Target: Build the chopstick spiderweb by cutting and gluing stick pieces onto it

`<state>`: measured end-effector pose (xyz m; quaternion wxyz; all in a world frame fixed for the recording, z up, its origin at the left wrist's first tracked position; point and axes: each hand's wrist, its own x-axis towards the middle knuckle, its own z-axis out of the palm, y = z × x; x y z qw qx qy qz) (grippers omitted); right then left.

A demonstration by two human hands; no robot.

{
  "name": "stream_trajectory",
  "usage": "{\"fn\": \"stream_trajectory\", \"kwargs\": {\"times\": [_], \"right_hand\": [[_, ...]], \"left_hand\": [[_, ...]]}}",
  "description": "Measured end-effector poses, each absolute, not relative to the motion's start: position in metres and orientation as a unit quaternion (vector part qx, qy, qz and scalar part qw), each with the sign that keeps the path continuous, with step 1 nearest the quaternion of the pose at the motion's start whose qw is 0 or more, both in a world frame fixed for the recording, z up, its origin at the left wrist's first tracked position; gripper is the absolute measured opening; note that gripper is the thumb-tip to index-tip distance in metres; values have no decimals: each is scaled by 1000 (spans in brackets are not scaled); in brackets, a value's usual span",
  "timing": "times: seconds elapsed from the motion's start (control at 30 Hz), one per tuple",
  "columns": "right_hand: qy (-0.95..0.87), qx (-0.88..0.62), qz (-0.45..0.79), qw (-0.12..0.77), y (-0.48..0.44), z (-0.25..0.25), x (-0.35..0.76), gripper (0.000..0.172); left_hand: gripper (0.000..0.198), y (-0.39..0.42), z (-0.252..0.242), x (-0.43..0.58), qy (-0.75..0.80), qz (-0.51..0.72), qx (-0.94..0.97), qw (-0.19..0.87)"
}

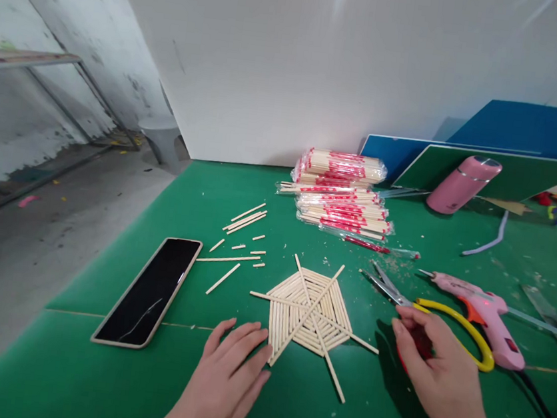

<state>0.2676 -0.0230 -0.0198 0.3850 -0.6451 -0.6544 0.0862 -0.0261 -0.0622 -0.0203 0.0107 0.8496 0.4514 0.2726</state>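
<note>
Presently, the left hand (232, 378), fingers loosely spread, rests at the stick web (311, 309), mid-way across the desk (102, 383). The right hand (438, 371) curls at the scissors (396, 295); whether it grips cannot be told. Glue gun (488, 307) farther right; phone (148, 291) near the left edge; wrapped chopsticks (342, 203) by the back edge.

Nothing legible; red print on stick packets (346, 210) too small.

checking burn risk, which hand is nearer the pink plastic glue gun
Right hand, just left of the glue gun; the left hand is farther left, beside the pale wooden-stick web.
</note>
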Motion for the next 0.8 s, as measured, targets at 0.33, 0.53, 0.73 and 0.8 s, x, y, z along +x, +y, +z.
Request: {"fn": "stream_trajectory", "kwargs": {"times": [0.33,0.53,0.73,0.8], "right_hand": [[-660,-636,80,392,-24,-18,267,20],[-655,-644,100,382,-24,-24,268,21],[-658,-643,104,378,-23,-26,268,21],[-658,-643,104,377,-23,-26,268,20]], "left_hand": [[16,-32,14,-52,537,242,806,-53],[24,5,30,-77,612,50,782,-105],[23,25,30,-69,596,-47,794,-114],[23,29,27,-68,592,-54,796,-108]]}}
